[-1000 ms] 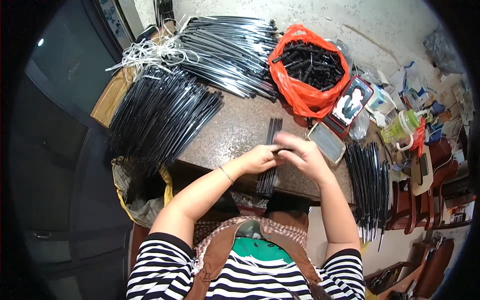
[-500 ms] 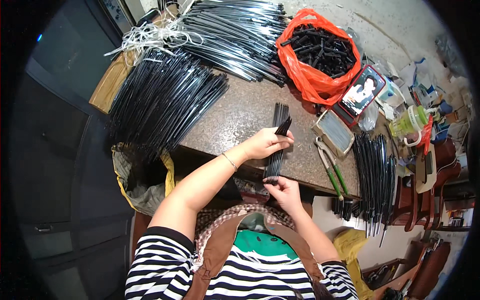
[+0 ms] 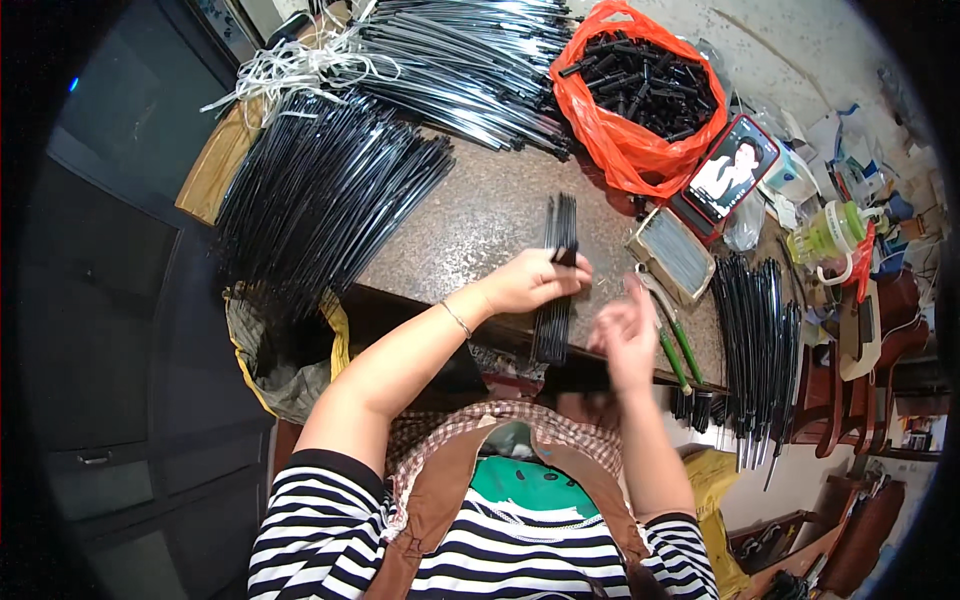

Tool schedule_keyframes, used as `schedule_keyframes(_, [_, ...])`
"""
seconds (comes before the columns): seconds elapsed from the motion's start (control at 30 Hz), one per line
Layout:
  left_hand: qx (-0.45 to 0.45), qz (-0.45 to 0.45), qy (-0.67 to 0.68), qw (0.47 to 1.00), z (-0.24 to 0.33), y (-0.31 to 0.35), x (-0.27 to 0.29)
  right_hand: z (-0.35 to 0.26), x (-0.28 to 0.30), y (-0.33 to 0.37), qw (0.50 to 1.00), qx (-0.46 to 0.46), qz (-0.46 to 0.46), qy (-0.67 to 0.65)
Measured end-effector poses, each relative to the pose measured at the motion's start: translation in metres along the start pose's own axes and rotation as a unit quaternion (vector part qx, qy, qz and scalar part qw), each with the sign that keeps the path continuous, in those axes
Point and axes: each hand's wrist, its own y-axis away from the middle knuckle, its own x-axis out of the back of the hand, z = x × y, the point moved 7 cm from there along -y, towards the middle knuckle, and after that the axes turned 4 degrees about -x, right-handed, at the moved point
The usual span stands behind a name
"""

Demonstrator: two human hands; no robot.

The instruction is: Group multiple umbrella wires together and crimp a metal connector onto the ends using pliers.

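My left hand [image 3: 538, 280] is closed around the middle of a bundle of thin black rods [image 3: 553, 335] at the table's front edge. The rods stand out above and below my fingers. My right hand [image 3: 625, 335] is apart from the bundle, over the table edge. It is blurred by motion, with one finger raised, its fingers apart and nothing visible in them. Just beside it lie green-handled pliers [image 3: 676, 345], and a small open box of thin grey strips [image 3: 672, 253] sits behind them.
Black rods [image 3: 330, 190] are heaped at the left, silvery-black ones [image 3: 470, 75] behind, with white ties [image 3: 300, 75]. A red bag [image 3: 625, 150] holds short black tubes. A phone [image 3: 733, 172] leans beside it. More rods [image 3: 757, 345] overhang the right edge. A sack [image 3: 240, 345] hangs open below left.
My right hand has let go of the bundle's lower end and moved right and up, toward the pliers. My left hand keeps hold of the rods.
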Motion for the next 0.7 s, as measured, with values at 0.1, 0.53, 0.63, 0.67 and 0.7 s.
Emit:
schedule_keyframes(0.1, [-0.042, -0.103, -0.026, 0.993, 0.026, -0.001, -0.022, -0.059, -0.013, -0.026, 0.942, 0.218, -0.132, 0.220])
schedule_keyframes(0.53, [-0.003, -0.041, -0.059, 0.997, 0.048, -0.011, -0.003, -0.107, -0.067, -0.028, 0.838, 0.182, -0.349, 0.379])
schedule_keyframes(0.63, [0.034, -0.100, -0.076, 0.991, 0.047, -0.020, -0.018, -0.108, -0.075, -0.041, 0.752, 0.206, -0.218, 0.587])
schedule_keyframes(0.67, [-0.043, -0.070, -0.128, 0.988, 0.061, -0.022, -0.013, -0.098, -0.077, -0.042, 0.750, 0.144, -0.231, 0.603])
schedule_keyframes(0.7, [-0.120, -0.039, -0.179, 0.976, 0.077, -0.024, -0.010, -0.089, -0.075, -0.043, 0.743, 0.082, -0.244, 0.617])
